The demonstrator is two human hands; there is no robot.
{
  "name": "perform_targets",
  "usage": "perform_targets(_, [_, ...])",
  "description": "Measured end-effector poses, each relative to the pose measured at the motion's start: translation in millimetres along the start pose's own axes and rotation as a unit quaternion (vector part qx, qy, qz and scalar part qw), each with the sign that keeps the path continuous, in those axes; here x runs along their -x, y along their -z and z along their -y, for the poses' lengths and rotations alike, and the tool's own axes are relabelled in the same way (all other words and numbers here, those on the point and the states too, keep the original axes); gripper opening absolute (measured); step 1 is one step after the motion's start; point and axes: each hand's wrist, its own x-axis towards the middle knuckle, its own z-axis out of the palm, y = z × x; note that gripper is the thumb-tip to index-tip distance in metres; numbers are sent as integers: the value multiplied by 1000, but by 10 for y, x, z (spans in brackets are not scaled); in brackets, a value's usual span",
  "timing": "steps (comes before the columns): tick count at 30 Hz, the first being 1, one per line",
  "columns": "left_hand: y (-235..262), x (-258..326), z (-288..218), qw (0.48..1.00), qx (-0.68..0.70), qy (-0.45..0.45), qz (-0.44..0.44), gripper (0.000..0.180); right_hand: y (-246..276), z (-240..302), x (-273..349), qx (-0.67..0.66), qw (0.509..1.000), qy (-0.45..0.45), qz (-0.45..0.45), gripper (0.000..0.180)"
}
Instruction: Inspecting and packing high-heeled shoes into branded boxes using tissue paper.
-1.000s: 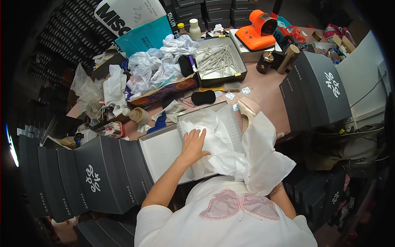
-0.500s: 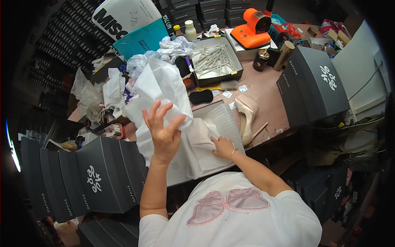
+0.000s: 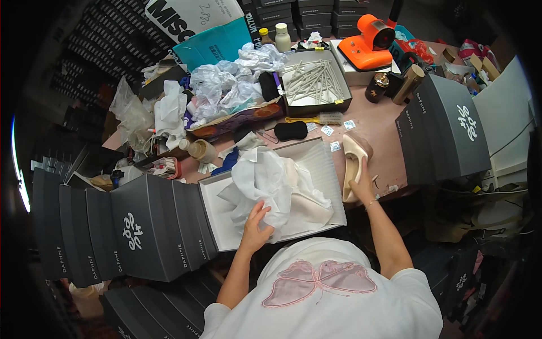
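An open white-lined shoebox (image 3: 218, 229) stands in front of me, with crumpled white tissue paper (image 3: 259, 175) piled inside it. Among the paper, at the box's right, a pale cream form (image 3: 310, 206) is partly covered. My left hand (image 3: 257, 230) rests at the near side of the tissue, its fingers apart and against the paper. Right of the box, a beige high-heeled shoe (image 3: 354, 151) lies on the pink table, my right hand (image 3: 361, 186) closed around its near end. Translucent ribbed foam sheet (image 3: 320, 169) lines the box's right side.
Dark grey shoeboxes (image 3: 135, 226) line up at left; more boxes (image 3: 446, 124) stand at right. Behind are a tray of white sticks (image 3: 316, 79), a yellow-handled brush (image 3: 316, 118), a black oval pad (image 3: 291, 131), an orange device (image 3: 367, 45) and a heap of crumpled paper (image 3: 226, 85).
My left hand has come down with the raised tissue, which now lies bunched in the box. My right hand has moved right from the box onto the beige shoe. The view has shifted slightly.
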Motion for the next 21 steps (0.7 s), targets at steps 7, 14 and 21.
perform_targets(7, [357, -726, -485, 938, -204, -76, -271, 78, 1156, -547, -431, -342, 896, -169, 228, 64])
perform_targets(14, [914, -1911, 295, 934, -355, -24, 3, 61, 1443, 254, -120, 338, 897, 112, 261, 76])
perform_targets(21, [1144, -1862, -509, 943, -322, -1, 90, 27, 1482, 122, -72, 359, 901, 116, 214, 47])
